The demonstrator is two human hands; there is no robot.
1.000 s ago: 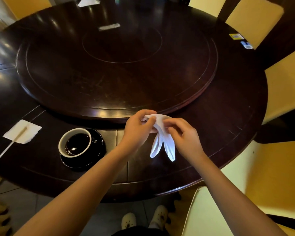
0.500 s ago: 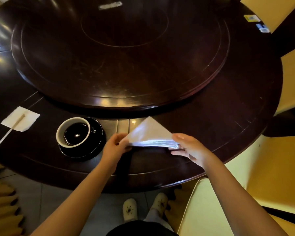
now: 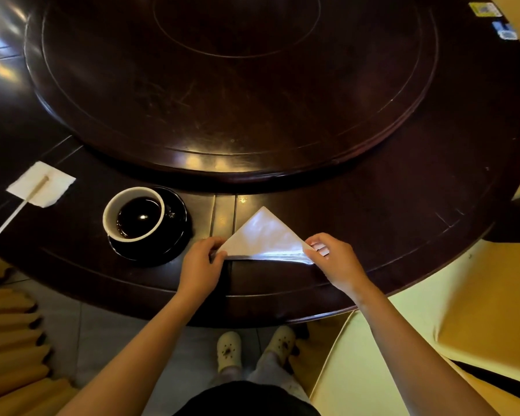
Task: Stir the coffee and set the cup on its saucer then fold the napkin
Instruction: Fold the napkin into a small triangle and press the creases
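Napkin (image 3: 264, 235), white triangle, corners pinched by left hand (image 3: 201, 262), right hand (image 3: 333, 259)

Single head-worn wide-angle view, aimed steeply forward and down from standing height over the near rim of the round table (image 3: 433, 241); both forearms and the wearer's feet (image 3: 252, 349) fill the lower frame

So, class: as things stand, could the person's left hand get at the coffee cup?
Probably yes: the cup sits on its saucer just left of the left hand, nothing between them, though that hand would have to release the napkin.
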